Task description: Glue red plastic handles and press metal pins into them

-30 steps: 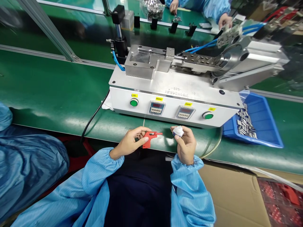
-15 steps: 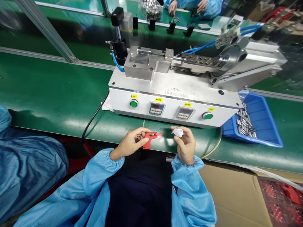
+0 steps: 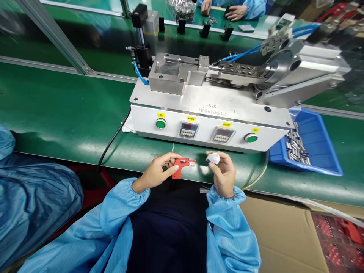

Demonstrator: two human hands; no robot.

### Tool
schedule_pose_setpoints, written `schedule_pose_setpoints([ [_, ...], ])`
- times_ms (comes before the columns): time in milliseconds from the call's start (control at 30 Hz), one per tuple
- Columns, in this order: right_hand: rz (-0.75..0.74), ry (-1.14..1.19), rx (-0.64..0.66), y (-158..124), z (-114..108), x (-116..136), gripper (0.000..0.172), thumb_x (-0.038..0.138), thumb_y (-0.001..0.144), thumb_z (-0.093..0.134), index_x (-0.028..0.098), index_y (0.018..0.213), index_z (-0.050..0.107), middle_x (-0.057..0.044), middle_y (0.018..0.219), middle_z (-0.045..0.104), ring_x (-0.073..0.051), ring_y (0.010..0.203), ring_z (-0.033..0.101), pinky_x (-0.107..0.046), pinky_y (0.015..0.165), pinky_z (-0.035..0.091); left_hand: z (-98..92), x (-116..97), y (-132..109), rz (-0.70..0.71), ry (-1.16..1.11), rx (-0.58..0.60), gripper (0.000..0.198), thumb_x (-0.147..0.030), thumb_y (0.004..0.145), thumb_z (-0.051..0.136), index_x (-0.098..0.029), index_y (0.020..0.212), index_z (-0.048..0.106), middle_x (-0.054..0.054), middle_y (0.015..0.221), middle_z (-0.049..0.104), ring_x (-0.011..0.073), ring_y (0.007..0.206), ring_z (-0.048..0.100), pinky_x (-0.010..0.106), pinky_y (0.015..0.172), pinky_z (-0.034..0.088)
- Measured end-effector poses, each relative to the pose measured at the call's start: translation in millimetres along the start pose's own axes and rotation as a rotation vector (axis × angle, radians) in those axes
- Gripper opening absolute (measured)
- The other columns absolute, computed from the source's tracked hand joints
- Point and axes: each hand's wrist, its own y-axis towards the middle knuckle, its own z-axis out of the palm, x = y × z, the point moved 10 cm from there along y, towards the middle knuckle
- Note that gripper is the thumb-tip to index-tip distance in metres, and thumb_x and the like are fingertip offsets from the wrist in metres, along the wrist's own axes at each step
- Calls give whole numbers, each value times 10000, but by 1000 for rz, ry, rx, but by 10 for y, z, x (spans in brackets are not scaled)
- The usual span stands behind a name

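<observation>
My left hand (image 3: 157,172) pinches a small red plastic part (image 3: 181,166) with a thin prong pointing right, held just above the near edge of the green conveyor belt (image 3: 65,113). My right hand (image 3: 224,174) is closed around a small white object with a dark rim (image 3: 213,158), a short gap to the right of the red part. Both hands hover in front of the grey metal machine (image 3: 207,113) with two green buttons and two digital counters.
A blue tray (image 3: 315,148) of small metal pieces sits right of the machine. A black cable (image 3: 112,140) runs off the machine's left. A cardboard box (image 3: 281,235) with red parts is at lower right. Another person's hands (image 3: 233,11) work across the line.
The white object has turned slightly in my right hand. The hands stay almost in place. The other person's hands at the far side have shifted.
</observation>
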Motion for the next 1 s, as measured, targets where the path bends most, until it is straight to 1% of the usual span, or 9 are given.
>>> schedule_pose_setpoints([
  [167, 8, -34, -13, -1, -15, -8, 303, 403, 857, 827, 254, 1084, 692, -84, 1128, 780, -265, 1044, 723, -410, 914, 580, 13, 6, -5, -8, 9, 10, 327, -381, 974, 675, -180, 1225, 735, 21, 847, 692, 143, 740, 608, 248, 704, 522],
  [333, 3, -33, -21, 7, -13, -8, 306, 411, 859, 824, 258, 1091, 696, -82, 1121, 780, -275, 1076, 725, -419, 925, 583, 0, -13, 0, 1, 3, 8, 324, -382, 971, 682, -178, 1215, 741, 26, 846, 697, 145, 728, 608, 249, 691, 523],
  [633, 14, -39, -12, -5, -13, -14, 293, 396, 861, 833, 257, 1089, 710, -69, 1091, 782, -252, 1031, 729, -387, 912, 583, -2, -38, -1, 10, 9, 15, 304, -351, 970, 678, -179, 1212, 744, 26, 845, 701, 146, 739, 609, 251, 704, 529],
  [800, 23, -52, -9, -9, -9, -23, 308, 423, 867, 828, 250, 1092, 708, -80, 1091, 784, -269, 1037, 734, -408, 916, 589, -2, -26, -6, 11, 24, 15, 318, -374, 974, 679, -182, 1218, 743, 27, 848, 703, 152, 748, 617, 256, 709, 535],
  [1000, 11, -34, 3, -5, -2, -24, 320, 436, 873, 839, 252, 1101, 710, -75, 1084, 791, -253, 1018, 735, -385, 908, 587, -8, -38, 6, 23, 27, 10, 319, -370, 972, 677, -183, 1221, 742, 22, 846, 706, 145, 735, 612, 251, 708, 538],
])
